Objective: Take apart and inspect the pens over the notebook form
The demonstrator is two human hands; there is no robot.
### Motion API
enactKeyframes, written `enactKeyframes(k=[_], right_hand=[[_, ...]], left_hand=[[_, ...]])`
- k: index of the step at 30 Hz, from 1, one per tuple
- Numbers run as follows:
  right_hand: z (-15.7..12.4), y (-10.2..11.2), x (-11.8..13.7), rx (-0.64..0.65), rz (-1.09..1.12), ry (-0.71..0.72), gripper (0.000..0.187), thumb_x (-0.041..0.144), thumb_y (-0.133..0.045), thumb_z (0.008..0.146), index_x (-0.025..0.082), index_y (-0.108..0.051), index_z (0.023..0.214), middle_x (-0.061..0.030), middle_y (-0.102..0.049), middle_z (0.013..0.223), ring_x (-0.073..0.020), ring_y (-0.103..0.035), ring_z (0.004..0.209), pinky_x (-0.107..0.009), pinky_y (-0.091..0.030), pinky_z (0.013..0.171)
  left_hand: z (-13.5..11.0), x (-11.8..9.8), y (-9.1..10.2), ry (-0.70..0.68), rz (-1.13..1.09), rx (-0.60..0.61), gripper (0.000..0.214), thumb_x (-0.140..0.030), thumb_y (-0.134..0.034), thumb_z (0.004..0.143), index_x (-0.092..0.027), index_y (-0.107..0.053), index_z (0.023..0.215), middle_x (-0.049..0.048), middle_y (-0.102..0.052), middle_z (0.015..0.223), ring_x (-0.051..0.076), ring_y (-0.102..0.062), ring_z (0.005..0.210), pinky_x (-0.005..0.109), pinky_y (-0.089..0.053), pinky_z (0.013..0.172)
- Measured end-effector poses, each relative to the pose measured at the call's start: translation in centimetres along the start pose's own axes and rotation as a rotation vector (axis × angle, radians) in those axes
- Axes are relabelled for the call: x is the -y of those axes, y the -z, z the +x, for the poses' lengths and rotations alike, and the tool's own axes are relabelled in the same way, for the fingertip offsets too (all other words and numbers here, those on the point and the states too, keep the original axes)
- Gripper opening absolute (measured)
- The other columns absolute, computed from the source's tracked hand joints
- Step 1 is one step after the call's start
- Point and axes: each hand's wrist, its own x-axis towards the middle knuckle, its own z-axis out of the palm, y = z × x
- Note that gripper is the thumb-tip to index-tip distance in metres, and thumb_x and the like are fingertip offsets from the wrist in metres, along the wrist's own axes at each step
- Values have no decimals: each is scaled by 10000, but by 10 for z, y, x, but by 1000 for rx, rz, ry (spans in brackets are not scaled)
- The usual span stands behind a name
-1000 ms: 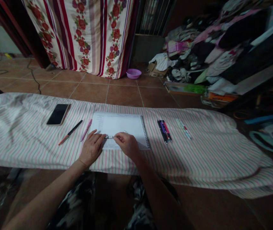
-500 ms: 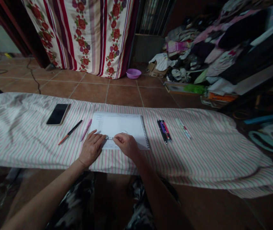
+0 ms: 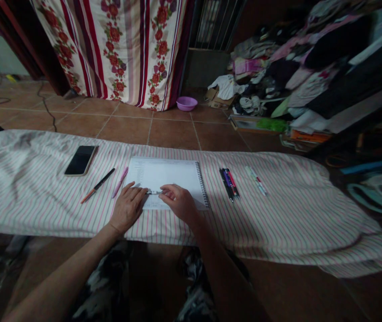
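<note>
Here the left hand [image 3: 128, 208] and right hand [image 3: 179, 203] each pinch one end of a slim white pen [image 3: 153, 192], level over the near edge of a white spiral-bound notebook [image 3: 167, 174]; a straight pull along its axis seems safest

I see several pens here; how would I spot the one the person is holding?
A long striped cloth spans the view, a white spiral notebook at its middle. At the notebook's near edge the left hand and right hand meet, pinching a short pale pen between them. Every other pen lies loose on the cloth beside the notebook; only this one lies over the page.
</note>
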Motion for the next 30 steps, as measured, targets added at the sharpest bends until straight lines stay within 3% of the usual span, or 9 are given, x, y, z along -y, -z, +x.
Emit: enactKeyframes(k=[7,14,19,22,26,30], right_hand=[[0,-3,2,-39,-53,60,48,167,-624,765,184,-628,810,-13,-630,749,-125,-561,648,-246,-434,651],[0,-8,3,-36,-66,52,75,128,-597,755,192,-632,776,1,-625,714,-119,-552,639,-232,-416,631],[0,-2,2,-22,-36,58,112,201,-629,760,180,-642,870,-27,-662,797,-128,-578,655,-248,-452,657],[2,9,-8,-120,-27,24,201,253,-636,763,183,-637,952,-44,-677,848,-138,-599,665,-253,-474,659],[4,23,-31,-303,-177,-39,144,208,-543,809,180,-663,885,-62,-664,806,-168,-612,714,-281,-473,706],[5,24,-46,-310,-292,-74,131,208,-559,805,187,-677,861,-66,-650,815,-166,-603,710,-285,-462,734]], left_hand=[[0,0,0,2,-6,20,341,-56,-470,785,-142,-524,1110,89,-662,922,214,-607,891,477,-438,964],[0,-1,0,-12,-11,13,316,-58,-470,797,-129,-532,1099,95,-661,910,210,-608,872,472,-439,963],[1,-1,0,0,-9,10,324,-70,-463,800,-141,-526,1109,97,-662,920,217,-611,883,479,-444,957],[0,-1,-1,14,1,5,325,-81,-459,813,-159,-525,1121,89,-663,927,217,-613,886,481,-448,950],[0,0,-2,20,-2,-7,332,-71,-444,817,-173,-530,1121,80,-662,915,210,-616,879,478,-450,951],[0,0,-2,11,13,-15,303,-71,-463,816,-149,-539,1099,93,-664,914,214,-609,880,471,-453,949]])
